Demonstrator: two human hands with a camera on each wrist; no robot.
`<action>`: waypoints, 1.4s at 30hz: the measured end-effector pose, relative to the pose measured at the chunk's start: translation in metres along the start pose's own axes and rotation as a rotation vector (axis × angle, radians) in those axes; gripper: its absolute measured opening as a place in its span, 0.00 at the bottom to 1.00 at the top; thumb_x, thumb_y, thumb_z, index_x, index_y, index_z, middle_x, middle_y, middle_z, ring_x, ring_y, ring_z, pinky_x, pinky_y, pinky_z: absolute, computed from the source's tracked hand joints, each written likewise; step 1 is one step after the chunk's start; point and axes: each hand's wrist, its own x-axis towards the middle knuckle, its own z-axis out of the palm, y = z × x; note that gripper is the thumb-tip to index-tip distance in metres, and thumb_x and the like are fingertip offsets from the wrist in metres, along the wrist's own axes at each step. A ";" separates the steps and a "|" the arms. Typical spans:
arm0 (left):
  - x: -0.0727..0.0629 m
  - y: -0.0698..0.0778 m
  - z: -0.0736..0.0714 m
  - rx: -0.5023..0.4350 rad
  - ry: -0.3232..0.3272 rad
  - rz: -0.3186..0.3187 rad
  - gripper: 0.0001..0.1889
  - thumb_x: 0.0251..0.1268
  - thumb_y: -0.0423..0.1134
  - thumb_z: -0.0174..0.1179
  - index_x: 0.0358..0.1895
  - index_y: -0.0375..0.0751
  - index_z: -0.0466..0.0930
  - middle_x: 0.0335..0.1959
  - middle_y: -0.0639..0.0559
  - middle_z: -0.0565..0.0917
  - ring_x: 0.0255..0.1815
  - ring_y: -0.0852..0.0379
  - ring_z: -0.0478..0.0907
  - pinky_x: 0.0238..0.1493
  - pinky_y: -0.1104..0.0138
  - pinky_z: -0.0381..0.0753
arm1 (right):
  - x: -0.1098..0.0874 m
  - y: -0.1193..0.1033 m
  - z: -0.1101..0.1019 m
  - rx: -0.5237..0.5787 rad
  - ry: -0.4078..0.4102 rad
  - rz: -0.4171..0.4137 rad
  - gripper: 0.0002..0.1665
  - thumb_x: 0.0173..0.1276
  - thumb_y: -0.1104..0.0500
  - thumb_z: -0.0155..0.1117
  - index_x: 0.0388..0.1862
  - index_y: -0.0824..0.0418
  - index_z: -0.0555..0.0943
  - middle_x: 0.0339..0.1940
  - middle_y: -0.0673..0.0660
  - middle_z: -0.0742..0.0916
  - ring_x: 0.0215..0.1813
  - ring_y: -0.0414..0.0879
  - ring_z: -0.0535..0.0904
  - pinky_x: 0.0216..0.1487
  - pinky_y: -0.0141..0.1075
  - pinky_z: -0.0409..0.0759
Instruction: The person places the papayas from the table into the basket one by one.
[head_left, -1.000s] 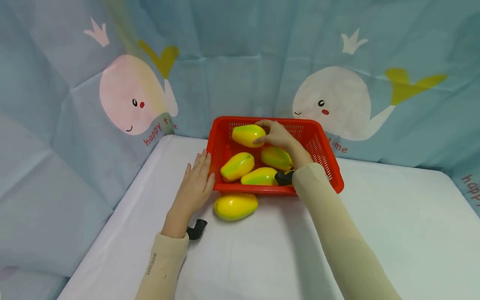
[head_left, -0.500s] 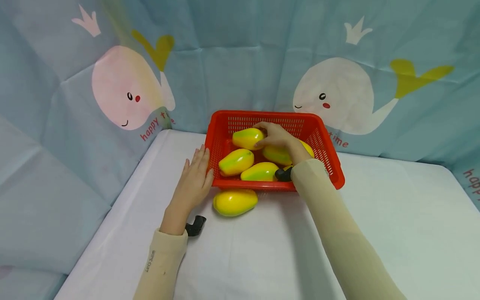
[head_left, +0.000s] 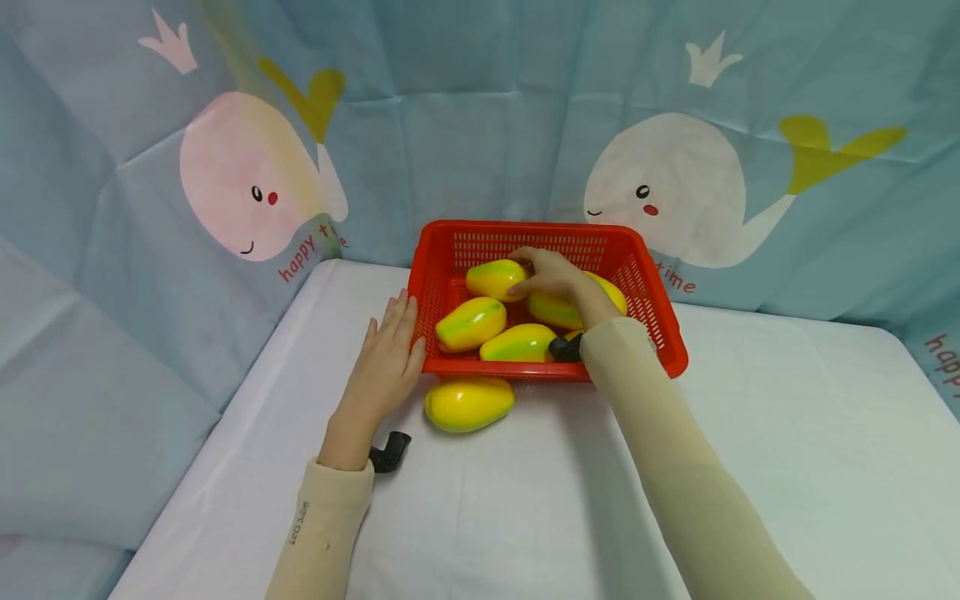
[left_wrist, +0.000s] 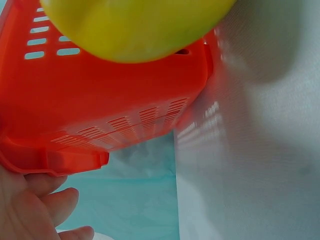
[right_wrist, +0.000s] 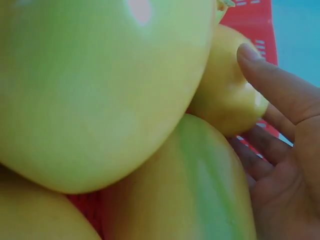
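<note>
In the head view my right hand (head_left: 553, 277) reaches into a red basket (head_left: 540, 368) and holds a yellow-green papaya (head_left: 495, 280) at the back left. The thumb presses one side of this papaya (right_wrist: 227, 85) in the right wrist view, with the fingers behind it, partly hidden. Fairly straight fingers of my left hand (head_left: 384, 358) rest against the basket's left rim. Beside the held fruit lie a papaya (head_left: 471, 324) at the left and another papaya (head_left: 519, 343) at the front; more are partly covered by my right arm.
One papaya (head_left: 468, 405) lies on the white tabletop (head_left: 495, 508), just before the basket. A blue curtain (head_left: 472, 158) with whale prints hangs behind the table and along its left side. Black straps show at both wrists.
My right hand has lowered the papaya into the basket, near the back-left papayas. The left hand stays at the rim. The head view has tilted slightly.
</note>
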 end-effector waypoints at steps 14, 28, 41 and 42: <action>-0.001 0.000 0.001 0.005 0.005 0.002 0.32 0.70 0.41 0.46 0.73 0.32 0.50 0.75 0.41 0.48 0.75 0.45 0.44 0.69 0.43 0.44 | -0.001 0.001 0.000 0.066 0.064 -0.030 0.35 0.60 0.56 0.69 0.66 0.60 0.69 0.62 0.58 0.75 0.60 0.53 0.70 0.65 0.45 0.66; -0.001 0.001 0.001 -0.004 0.006 -0.005 0.32 0.70 0.40 0.47 0.73 0.33 0.50 0.75 0.41 0.48 0.75 0.45 0.44 0.70 0.44 0.44 | -0.027 0.011 -0.020 0.204 0.168 -0.024 0.35 0.62 0.57 0.66 0.67 0.60 0.68 0.64 0.58 0.74 0.65 0.53 0.67 0.65 0.48 0.66; -0.002 0.001 0.000 -0.004 -0.006 -0.010 0.32 0.71 0.41 0.46 0.73 0.33 0.49 0.75 0.41 0.48 0.75 0.45 0.44 0.69 0.43 0.44 | -0.050 0.000 -0.045 0.195 0.179 -0.156 0.37 0.61 0.55 0.68 0.68 0.61 0.67 0.65 0.60 0.74 0.65 0.52 0.67 0.63 0.48 0.68; -0.002 0.001 0.000 -0.002 -0.002 -0.008 0.32 0.71 0.41 0.46 0.73 0.33 0.49 0.75 0.41 0.48 0.75 0.45 0.44 0.69 0.44 0.44 | -0.053 -0.004 -0.047 0.196 0.179 -0.167 0.37 0.61 0.56 0.68 0.67 0.61 0.68 0.65 0.60 0.74 0.65 0.53 0.67 0.63 0.48 0.68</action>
